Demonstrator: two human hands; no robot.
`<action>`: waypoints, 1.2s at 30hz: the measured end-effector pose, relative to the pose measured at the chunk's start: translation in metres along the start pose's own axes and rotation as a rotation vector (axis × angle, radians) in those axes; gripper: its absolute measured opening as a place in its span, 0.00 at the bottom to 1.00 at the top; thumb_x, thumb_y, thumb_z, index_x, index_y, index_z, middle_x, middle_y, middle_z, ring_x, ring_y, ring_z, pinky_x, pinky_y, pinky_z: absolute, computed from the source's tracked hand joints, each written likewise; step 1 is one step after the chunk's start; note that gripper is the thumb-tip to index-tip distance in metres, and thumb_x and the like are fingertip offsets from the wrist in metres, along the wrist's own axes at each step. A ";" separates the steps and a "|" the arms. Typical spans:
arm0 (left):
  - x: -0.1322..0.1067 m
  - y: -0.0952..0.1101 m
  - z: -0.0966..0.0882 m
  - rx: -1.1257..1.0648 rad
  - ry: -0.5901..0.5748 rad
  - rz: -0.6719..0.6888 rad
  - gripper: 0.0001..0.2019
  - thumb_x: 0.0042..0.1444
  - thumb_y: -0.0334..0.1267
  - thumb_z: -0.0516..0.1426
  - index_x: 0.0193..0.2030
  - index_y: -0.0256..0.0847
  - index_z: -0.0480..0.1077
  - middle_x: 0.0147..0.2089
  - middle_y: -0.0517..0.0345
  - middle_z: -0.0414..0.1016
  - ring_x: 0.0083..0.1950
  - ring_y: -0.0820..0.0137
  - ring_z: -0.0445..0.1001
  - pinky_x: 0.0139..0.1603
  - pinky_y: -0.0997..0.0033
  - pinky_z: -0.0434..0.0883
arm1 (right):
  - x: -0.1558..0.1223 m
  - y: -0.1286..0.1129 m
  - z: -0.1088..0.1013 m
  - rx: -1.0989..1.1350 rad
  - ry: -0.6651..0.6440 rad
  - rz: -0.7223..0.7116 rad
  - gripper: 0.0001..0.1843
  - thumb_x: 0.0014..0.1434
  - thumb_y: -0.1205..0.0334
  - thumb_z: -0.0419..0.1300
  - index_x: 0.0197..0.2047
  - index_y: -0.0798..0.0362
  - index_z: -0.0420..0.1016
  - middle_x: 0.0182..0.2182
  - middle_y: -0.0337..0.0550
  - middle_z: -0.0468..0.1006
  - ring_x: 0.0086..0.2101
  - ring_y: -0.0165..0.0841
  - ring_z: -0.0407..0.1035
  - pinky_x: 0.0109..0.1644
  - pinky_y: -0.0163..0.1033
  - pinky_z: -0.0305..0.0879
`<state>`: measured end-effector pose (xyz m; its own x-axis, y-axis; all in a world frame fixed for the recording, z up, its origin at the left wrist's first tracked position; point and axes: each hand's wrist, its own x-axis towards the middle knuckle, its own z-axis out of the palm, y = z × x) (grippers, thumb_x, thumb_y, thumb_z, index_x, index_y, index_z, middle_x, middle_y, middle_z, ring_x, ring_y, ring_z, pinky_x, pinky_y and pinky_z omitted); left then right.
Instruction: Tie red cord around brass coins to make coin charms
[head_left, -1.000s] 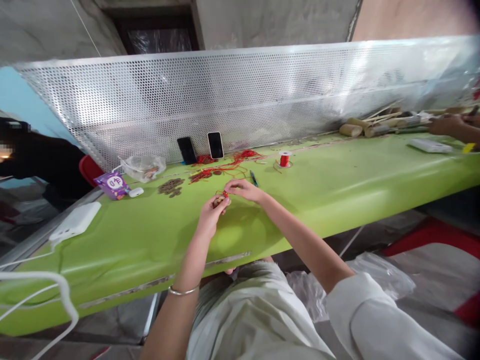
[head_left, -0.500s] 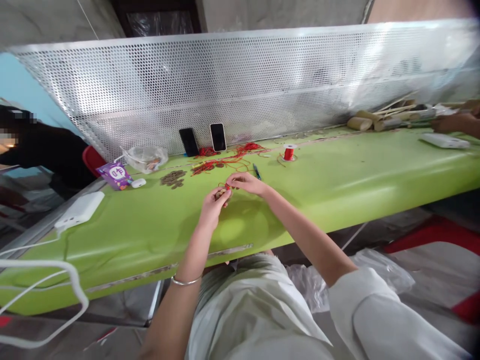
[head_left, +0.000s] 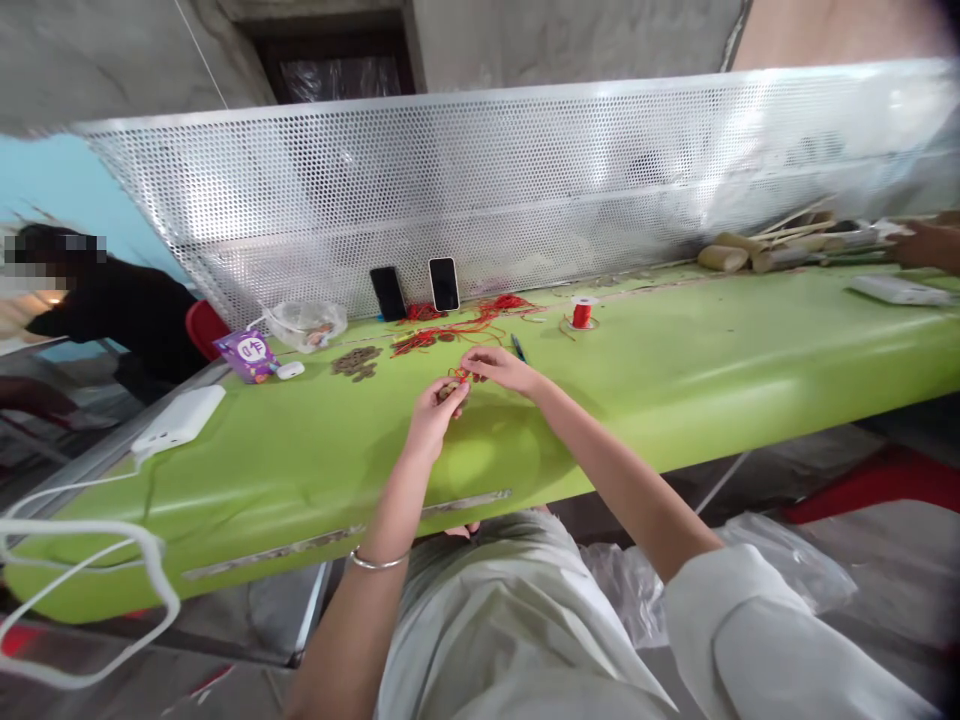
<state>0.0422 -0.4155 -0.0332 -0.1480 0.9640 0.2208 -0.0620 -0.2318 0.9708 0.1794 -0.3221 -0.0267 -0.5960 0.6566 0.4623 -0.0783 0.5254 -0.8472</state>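
Note:
My left hand (head_left: 430,420) is closed around a small bunch of brownish coins (head_left: 449,392), the thumb lying on top. A thin red cord (head_left: 459,374) loops up from the coins. My right hand (head_left: 504,370) meets it from the right, its fingertips pinched on the cord; the exact grip is too small to make out. Beyond my hands lies a tangle of red cords (head_left: 427,338) on the green table (head_left: 360,460). To the left of it is a pile of loose coins (head_left: 356,363). A pen (head_left: 519,348) lies just behind my right hand.
Two phones (head_left: 388,293) lean against a perforated metal screen (head_left: 525,190). A spool of red cord (head_left: 582,314) stands right of them. At left are a purple packet (head_left: 249,355), a plastic bag (head_left: 307,325) and a white power strip (head_left: 180,418). Another person's hand (head_left: 926,243) is near bamboo pieces (head_left: 724,255).
The whole view has shifted slightly, so things sit a little lower and further right. Both hands stay together at the coins, with the red cord loop slightly changed in shape.

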 end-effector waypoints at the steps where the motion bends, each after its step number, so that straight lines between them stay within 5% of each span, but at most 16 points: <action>1: 0.000 0.000 0.000 0.001 0.000 0.001 0.15 0.38 0.46 0.67 0.26 0.38 0.70 0.23 0.64 0.65 0.24 0.77 0.61 0.22 0.77 0.58 | 0.001 0.002 0.000 0.004 0.049 0.002 0.10 0.58 0.57 0.56 0.38 0.54 0.68 0.32 0.40 0.73 0.29 0.27 0.67 0.34 0.33 0.65; 5: -0.001 0.000 0.000 0.007 0.002 -0.001 0.16 0.37 0.47 0.67 0.25 0.38 0.69 0.23 0.64 0.64 0.24 0.78 0.61 0.22 0.78 0.58 | 0.008 0.016 -0.004 0.004 0.268 0.029 0.11 0.64 0.60 0.44 0.49 0.50 0.53 0.36 0.39 0.68 0.23 0.22 0.63 0.29 0.31 0.64; 8: -0.001 0.000 0.000 0.006 0.010 -0.001 0.17 0.36 0.47 0.67 0.25 0.38 0.69 0.23 0.64 0.64 0.24 0.78 0.61 0.22 0.78 0.58 | 0.011 0.024 -0.006 -0.028 0.307 0.072 0.12 0.62 0.65 0.42 0.49 0.50 0.52 0.33 0.36 0.67 0.20 0.22 0.61 0.24 0.29 0.60; 14: -0.001 0.001 0.001 0.001 0.007 -0.004 0.16 0.36 0.47 0.67 0.26 0.38 0.69 0.24 0.63 0.65 0.24 0.77 0.62 0.23 0.78 0.58 | 0.004 0.015 0.000 -0.093 0.106 0.037 0.19 0.54 0.73 0.51 0.50 0.52 0.63 0.31 0.37 0.70 0.25 0.25 0.65 0.30 0.31 0.64; 19: -0.001 -0.001 0.000 0.015 -0.003 0.012 0.16 0.38 0.47 0.66 0.26 0.38 0.70 0.23 0.64 0.65 0.24 0.77 0.62 0.22 0.77 0.58 | 0.003 0.003 0.004 -0.120 -0.070 -0.026 0.14 0.53 0.73 0.53 0.42 0.54 0.74 0.34 0.41 0.75 0.32 0.27 0.67 0.37 0.33 0.64; 28: -0.004 -0.005 0.001 0.130 0.016 0.092 0.13 0.42 0.46 0.64 0.29 0.38 0.71 0.20 0.65 0.63 0.21 0.77 0.59 0.22 0.76 0.55 | -0.003 -0.006 -0.003 -0.073 -0.019 -0.023 0.13 0.58 0.57 0.53 0.35 0.58 0.72 0.31 0.42 0.73 0.26 0.26 0.64 0.31 0.32 0.62; 36: -0.007 -0.003 0.001 0.197 0.043 0.169 0.10 0.45 0.44 0.63 0.27 0.40 0.71 0.20 0.66 0.61 0.21 0.76 0.57 0.23 0.74 0.53 | -0.010 -0.012 -0.002 -0.067 -0.066 -0.030 0.17 0.51 0.50 0.62 0.27 0.57 0.71 0.23 0.38 0.70 0.24 0.26 0.62 0.29 0.32 0.58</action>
<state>0.0446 -0.4214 -0.0377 -0.1818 0.9062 0.3817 0.1597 -0.3558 0.9208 0.1882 -0.3340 -0.0202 -0.6460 0.6039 0.4669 -0.0445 0.5808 -0.8128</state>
